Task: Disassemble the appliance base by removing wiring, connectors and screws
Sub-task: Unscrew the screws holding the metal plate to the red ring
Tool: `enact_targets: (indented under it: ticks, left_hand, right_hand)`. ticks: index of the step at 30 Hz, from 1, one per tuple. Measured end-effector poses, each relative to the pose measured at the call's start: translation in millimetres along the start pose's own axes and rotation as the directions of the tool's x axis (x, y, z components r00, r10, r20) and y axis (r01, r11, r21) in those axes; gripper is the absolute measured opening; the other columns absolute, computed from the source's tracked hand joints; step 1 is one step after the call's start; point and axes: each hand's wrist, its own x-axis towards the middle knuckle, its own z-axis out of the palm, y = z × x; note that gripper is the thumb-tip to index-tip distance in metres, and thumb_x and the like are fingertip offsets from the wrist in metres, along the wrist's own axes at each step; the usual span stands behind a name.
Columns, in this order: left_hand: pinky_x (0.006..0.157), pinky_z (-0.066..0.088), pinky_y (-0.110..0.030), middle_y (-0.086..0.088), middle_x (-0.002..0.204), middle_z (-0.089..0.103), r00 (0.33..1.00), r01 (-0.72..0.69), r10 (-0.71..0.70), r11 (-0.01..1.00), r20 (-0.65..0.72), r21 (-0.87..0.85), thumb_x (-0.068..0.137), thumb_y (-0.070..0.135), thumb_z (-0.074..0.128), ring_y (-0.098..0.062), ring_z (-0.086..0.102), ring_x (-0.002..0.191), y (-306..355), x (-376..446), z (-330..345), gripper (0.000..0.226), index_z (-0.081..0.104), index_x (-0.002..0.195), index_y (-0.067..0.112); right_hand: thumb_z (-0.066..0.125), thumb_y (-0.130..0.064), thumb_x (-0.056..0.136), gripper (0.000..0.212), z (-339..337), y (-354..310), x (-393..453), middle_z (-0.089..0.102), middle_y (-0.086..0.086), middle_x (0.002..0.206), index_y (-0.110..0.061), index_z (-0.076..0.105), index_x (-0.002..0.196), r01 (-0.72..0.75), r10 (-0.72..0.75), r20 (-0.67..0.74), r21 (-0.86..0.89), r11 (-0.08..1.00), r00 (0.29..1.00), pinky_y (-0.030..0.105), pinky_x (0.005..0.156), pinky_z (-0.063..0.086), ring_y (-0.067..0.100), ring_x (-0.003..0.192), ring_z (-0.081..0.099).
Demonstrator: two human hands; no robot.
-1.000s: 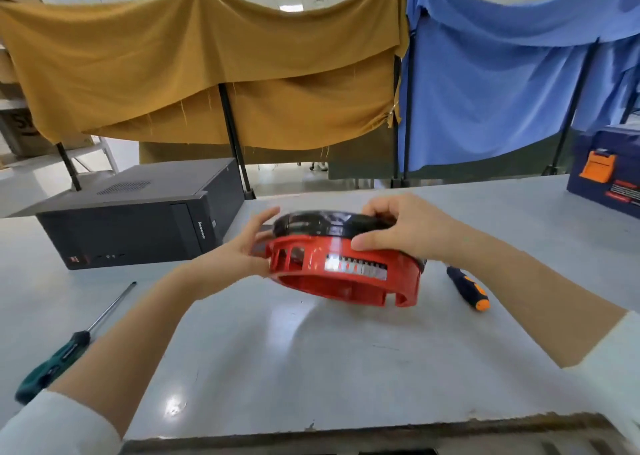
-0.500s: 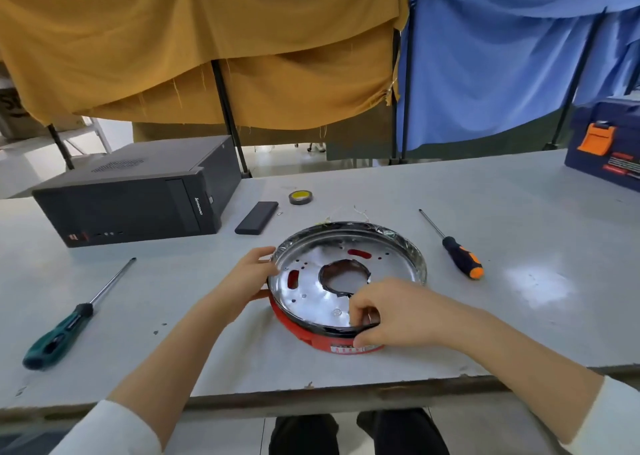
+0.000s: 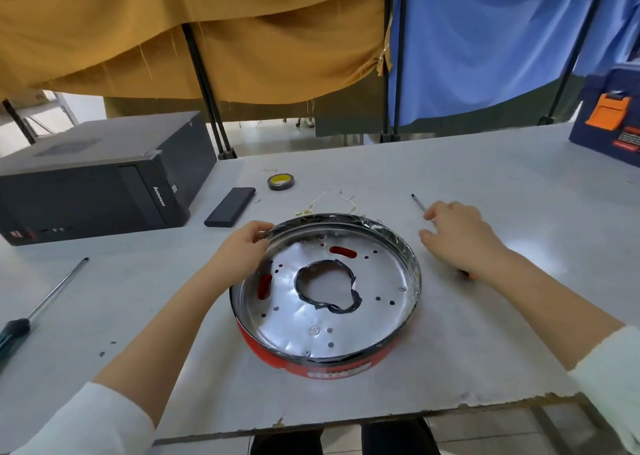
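The round red appliance base [image 3: 341,368] lies flat on the table in front of me, its shiny metal plate [image 3: 346,330] facing up, with a ragged centre hole and small screws and holes. My left hand [image 3: 239,250] grips the base's far-left rim. To the right of the base, my right hand [image 3: 457,236] hovers with relaxed fingers over a screwdriver [image 3: 419,205]; only its thin shaft tip shows, the handle is hidden under the hand. Thin loose wires [image 3: 323,200] lie just behind the base.
A black computer case [image 3: 104,181] stands at the far left, with a flat black bar [image 3: 230,206] and a tape roll [image 3: 280,182] beside it. A green-handled screwdriver [image 3: 38,312] lies at the left edge. A blue box [image 3: 609,119] sits far right. The table's chipped front edge [image 3: 346,416] is near.
The base went from being held tilted in both hands to lying flat, plate up. My right hand left the base and moved right over the screwdriver. My left hand stays on the rim.
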Motion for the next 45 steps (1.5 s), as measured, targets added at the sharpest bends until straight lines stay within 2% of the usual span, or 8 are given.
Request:
enact_targets:
  ticks: [4,7,15,23,28,36,40,45]
  left_hand:
    - [0.082,0.034,-0.022,0.010,0.114,0.052,0.999,-0.044,0.044,0.998,-0.004,0.048,0.097,0.010,0.039,-0.012,0.048,0.100,-3.7,4.1,9.7,0.035,0.050,0.126,0.027]
    - [0.067,0.036,-0.017,0.011,0.107,0.054,0.998,-0.054,0.055,0.994,-0.012,0.095,0.098,0.010,0.038,-0.010,0.050,0.089,-8.5,7.4,10.1,0.036,0.049,0.124,0.031]
    - [0.065,0.035,-0.010,0.012,0.106,0.056,0.998,-0.059,0.060,0.996,-0.013,0.071,0.098,0.012,0.038,-0.004,0.052,0.085,-12.1,8.8,10.1,0.034,0.050,0.121,0.034]
    - [0.065,0.034,-0.012,0.009,0.105,0.056,0.999,-0.039,0.039,0.998,-0.017,0.047,0.098,0.011,0.037,-0.011,0.051,0.092,-8.9,4.7,11.0,0.034,0.050,0.122,0.032]
    - [0.061,0.034,-0.014,0.008,0.099,0.055,1.000,-0.025,0.026,0.999,-0.016,0.048,0.098,0.011,0.036,-0.002,0.049,0.077,-7.4,-1.4,10.2,0.034,0.049,0.122,0.032]
    - [0.063,0.045,-0.023,0.000,0.092,0.063,0.997,0.022,-0.026,0.997,0.066,0.068,0.096,0.014,0.042,-0.016,0.058,0.074,-1.5,-15.3,-3.7,0.027,0.047,0.119,0.029]
    - [0.073,0.049,-0.035,-0.011,0.105,0.066,0.981,0.084,-0.112,0.981,0.158,0.177,0.092,0.018,0.047,-0.022,0.058,0.078,2.8,-17.3,-17.4,0.028,0.045,0.119,0.024]
    - [0.089,0.043,-0.032,-0.004,0.132,0.052,0.995,0.001,-0.030,0.959,0.098,0.284,0.090,0.034,0.054,-0.022,0.055,0.111,12.4,-7.5,-12.0,0.064,0.026,0.145,0.018]
  right_hand:
    - [0.052,-0.027,0.089,0.041,15.0,12.7,7.6,0.038,0.012,0.125,-0.010,0.042,0.125,-0.146,0.168,0.110,-0.184,0.972,0.980,0.041,0.087,0.038,0.033,0.118,0.035]
    - [0.050,-0.015,0.087,0.038,20.4,12.9,8.7,0.033,0.011,0.124,-0.012,0.041,0.124,-0.123,0.168,0.135,-0.291,0.949,0.976,0.041,0.085,0.037,0.032,0.116,0.034]
    - [0.041,0.004,0.081,0.045,25.9,15.4,9.3,0.026,0.011,0.123,-0.010,0.038,0.124,-0.124,0.162,0.161,-0.220,0.968,0.974,0.045,0.086,0.048,0.035,0.109,0.030]
    - [0.054,-0.010,0.079,0.032,15.8,2.1,11.5,0.047,0.006,0.112,-0.013,0.050,0.111,0.042,0.011,-0.255,0.202,0.979,0.967,0.032,0.071,0.041,0.026,0.080,0.052]
    - [0.062,-0.019,0.081,0.017,-16.9,-21.0,14.8,0.061,0.002,0.101,-0.018,0.058,0.098,0.220,0.076,-0.501,0.505,0.835,0.862,0.034,0.076,0.046,0.016,0.083,0.057]
    - [0.076,-0.019,0.076,0.040,-70.1,-74.4,16.4,0.062,0.008,0.106,-0.018,0.051,0.106,0.398,0.126,-0.487,0.815,0.421,0.864,0.017,0.055,0.052,0.020,0.083,0.069]
    - [0.075,-0.017,0.076,0.022,-81.5,-110.8,19.8,0.066,0.008,0.085,-0.012,0.059,0.090,0.432,0.139,-0.459,0.882,0.186,0.877,0.019,0.053,0.047,0.012,0.063,0.064]
    - [0.056,-0.033,0.088,0.013,-78.8,-140.5,24.1,0.069,0.002,0.073,-0.022,0.048,0.085,0.580,-0.078,-0.603,0.712,0.396,0.794,0.020,0.066,0.049,0.003,0.064,0.062]
